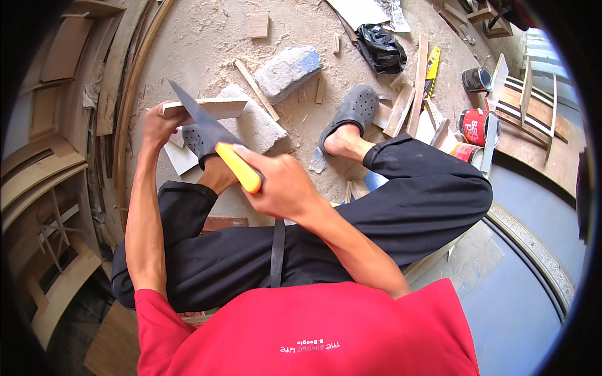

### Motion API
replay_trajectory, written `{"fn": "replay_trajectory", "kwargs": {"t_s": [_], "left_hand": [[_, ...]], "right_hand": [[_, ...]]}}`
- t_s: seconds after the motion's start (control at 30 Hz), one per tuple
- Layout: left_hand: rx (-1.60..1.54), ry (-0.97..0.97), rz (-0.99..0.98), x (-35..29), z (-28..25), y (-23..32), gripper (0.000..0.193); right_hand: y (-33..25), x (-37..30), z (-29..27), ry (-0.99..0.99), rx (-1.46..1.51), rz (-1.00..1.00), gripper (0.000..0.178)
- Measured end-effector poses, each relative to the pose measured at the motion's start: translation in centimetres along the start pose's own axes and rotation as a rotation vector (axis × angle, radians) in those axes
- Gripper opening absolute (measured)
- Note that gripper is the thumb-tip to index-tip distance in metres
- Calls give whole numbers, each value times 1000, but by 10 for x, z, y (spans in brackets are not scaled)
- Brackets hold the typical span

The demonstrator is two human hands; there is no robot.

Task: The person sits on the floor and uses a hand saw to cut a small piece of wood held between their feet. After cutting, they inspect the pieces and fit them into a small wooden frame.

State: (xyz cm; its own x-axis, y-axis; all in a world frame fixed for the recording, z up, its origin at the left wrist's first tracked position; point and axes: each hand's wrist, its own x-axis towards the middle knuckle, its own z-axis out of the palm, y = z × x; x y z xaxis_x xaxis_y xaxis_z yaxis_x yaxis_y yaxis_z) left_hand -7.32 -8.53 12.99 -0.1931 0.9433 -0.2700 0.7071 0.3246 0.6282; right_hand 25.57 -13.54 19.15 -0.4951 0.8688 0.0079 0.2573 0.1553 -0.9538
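Observation:
My right hand (283,185) is closed round the yellow handle of a handsaw (202,119), whose blade points up and to the left. Gripped at its left end by my left hand (161,125) is a short pale wooden board (219,109). The saw blade crosses that board close to my left fingers; whether its teeth have cut into the wood cannot be made out. Below and behind the board lies a pale stone slab (266,128), beside my left foot in a grey clog (199,143).
A rough stone block (288,72) lies ahead, amid sawdust and wood offcuts. On the right are a black plastic bag (380,49), a yellow-and-black tool (432,70), planks (418,84) and paint cans (478,79). Wooden frames (44,169) line the left side.

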Motion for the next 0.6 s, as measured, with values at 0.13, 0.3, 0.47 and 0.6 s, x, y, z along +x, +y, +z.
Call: {"fn": "replay_trajectory", "kwargs": {"t_s": [0.13,0.3,0.47,0.6], "left_hand": [[63,-50,-67,6,-3,2,19],[268,-3,160,2,11,26,20],[155,-44,-26,-1,3,37,22],[157,-68,31,-5,5,41,22]], "right_hand": [[-7,24,-1,-86,-40,60,48],[3,29,13,35,-40,45,49],[-14,16,4,20,6,-8,50],[0,45,10,39,9,14,48]]}}
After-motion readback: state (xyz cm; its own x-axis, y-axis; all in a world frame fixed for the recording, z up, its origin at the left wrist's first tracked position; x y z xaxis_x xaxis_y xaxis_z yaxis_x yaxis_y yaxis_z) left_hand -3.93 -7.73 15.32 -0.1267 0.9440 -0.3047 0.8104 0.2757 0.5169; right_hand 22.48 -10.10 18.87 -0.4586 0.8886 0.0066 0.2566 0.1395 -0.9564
